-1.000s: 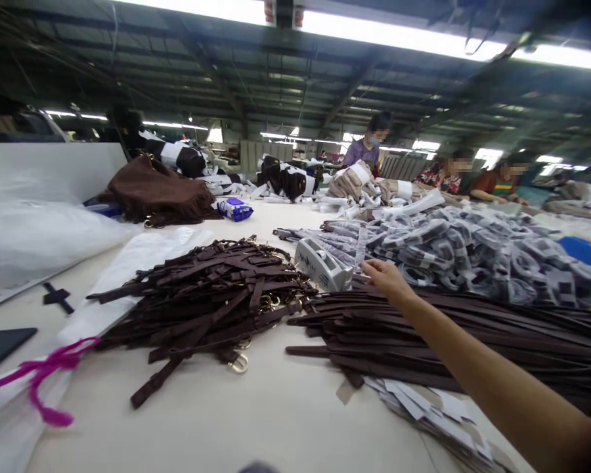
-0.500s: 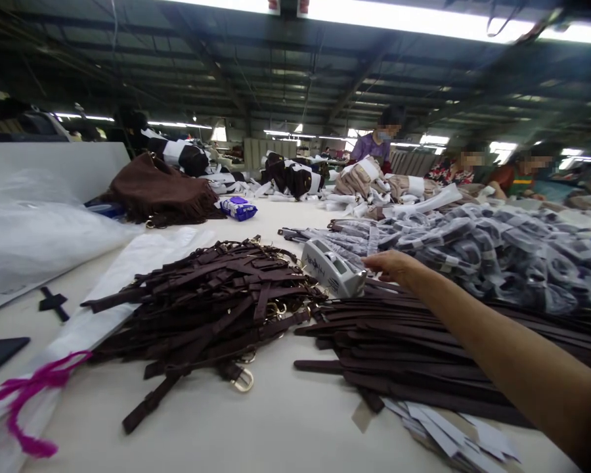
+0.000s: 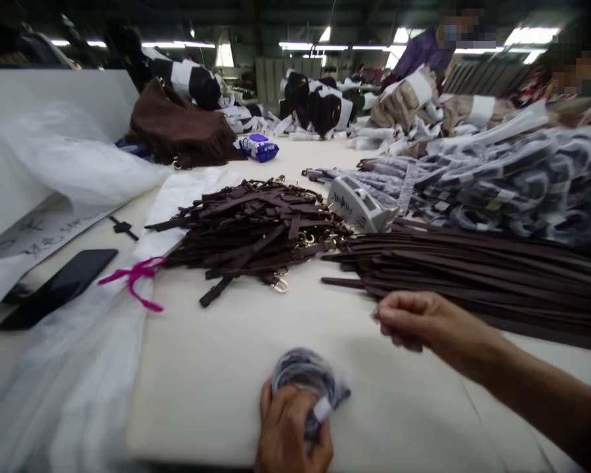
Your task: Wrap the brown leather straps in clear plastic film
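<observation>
We have our left hand [image 3: 289,430] curled around a round, grey coil of strap in clear plastic [image 3: 303,360], over the smooth white bench [image 3: 211,387]. Our right hand [image 3: 380,316] has its fingers pinched on a tiny shiny bit [image 3: 375,313], too small for us to name. Long, flat, dark brown straps [image 3: 477,269] lie just past our right hand. Farther past it sits a grey plastic tape holder [image 3: 358,205] with black writing.
</observation>
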Demonstrator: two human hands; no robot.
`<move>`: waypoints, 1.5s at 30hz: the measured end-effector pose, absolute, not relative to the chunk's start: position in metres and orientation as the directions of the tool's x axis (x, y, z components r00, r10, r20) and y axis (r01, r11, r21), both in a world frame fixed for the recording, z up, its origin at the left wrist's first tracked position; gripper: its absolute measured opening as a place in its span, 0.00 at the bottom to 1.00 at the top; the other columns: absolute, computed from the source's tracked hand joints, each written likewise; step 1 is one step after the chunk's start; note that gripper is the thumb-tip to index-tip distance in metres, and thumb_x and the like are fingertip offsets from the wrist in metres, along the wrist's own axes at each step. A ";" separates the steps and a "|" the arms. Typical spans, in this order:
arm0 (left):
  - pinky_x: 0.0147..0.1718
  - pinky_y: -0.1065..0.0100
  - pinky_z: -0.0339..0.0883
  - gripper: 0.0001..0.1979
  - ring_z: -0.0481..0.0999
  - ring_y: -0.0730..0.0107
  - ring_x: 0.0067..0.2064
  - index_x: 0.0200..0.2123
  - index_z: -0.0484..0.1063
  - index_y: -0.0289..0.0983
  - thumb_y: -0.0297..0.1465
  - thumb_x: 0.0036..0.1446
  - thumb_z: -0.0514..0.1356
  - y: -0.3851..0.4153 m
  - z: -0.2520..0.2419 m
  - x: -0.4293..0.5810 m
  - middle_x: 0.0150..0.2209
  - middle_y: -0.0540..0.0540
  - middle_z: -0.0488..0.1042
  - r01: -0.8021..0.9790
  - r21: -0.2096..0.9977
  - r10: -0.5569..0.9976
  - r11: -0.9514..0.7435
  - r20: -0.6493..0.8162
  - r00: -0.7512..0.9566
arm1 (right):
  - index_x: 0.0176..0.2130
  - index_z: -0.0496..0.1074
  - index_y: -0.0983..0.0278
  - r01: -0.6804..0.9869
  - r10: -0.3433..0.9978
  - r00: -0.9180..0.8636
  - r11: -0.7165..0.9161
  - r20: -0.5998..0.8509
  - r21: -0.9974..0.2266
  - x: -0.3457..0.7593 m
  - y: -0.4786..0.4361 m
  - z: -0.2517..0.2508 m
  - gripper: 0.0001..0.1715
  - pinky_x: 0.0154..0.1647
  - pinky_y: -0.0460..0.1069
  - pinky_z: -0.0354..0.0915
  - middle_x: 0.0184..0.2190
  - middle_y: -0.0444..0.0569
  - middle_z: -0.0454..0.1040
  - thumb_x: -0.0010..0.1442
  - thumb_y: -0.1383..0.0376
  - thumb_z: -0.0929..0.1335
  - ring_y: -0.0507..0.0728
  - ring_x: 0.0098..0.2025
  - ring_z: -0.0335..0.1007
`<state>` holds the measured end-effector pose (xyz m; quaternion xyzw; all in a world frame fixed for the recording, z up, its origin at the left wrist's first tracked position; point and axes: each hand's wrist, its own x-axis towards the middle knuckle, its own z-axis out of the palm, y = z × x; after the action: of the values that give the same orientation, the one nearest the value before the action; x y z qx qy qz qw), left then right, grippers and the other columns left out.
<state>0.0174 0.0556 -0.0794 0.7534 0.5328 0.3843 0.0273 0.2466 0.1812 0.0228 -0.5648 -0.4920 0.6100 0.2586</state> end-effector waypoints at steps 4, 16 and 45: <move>0.53 0.51 0.57 0.16 0.74 0.66 0.38 0.44 0.60 0.35 0.21 0.51 0.56 0.053 -0.083 0.021 0.33 0.46 0.74 0.739 0.510 0.820 -0.440 0.564 0.098 | 0.25 0.71 0.67 0.151 0.670 -0.387 -0.631 -0.633 -0.760 0.200 0.107 0.004 0.19 0.16 0.41 0.50 0.19 0.45 0.71 0.45 0.54 0.73 0.47 0.19 0.61; 0.50 0.54 0.54 0.07 0.70 0.65 0.37 0.34 0.69 0.38 0.23 0.53 0.55 0.055 -0.072 0.021 0.30 0.49 0.73 0.707 0.517 0.808 -0.482 0.575 0.130 | 0.23 0.68 0.68 0.149 0.694 -0.279 -0.652 -0.664 -0.743 0.174 0.078 -0.023 0.22 0.14 0.41 0.53 0.17 0.41 0.67 0.43 0.51 0.72 0.45 0.16 0.58; 0.25 0.75 0.58 0.15 0.68 0.77 0.24 0.34 0.67 0.32 0.33 0.44 0.66 0.085 0.017 0.011 0.23 0.50 0.73 -0.225 0.913 0.921 0.341 -0.276 0.275 | 0.30 0.50 0.60 -0.076 0.987 -0.046 -0.157 -0.154 -0.985 0.159 0.066 0.014 0.23 0.17 0.43 0.61 0.20 0.37 0.70 0.50 0.59 0.71 0.50 0.17 0.65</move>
<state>0.0108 0.0853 0.0168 0.3981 0.4373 0.4138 0.6921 0.1586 0.0660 0.0141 -0.5070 -0.4492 0.5669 0.4689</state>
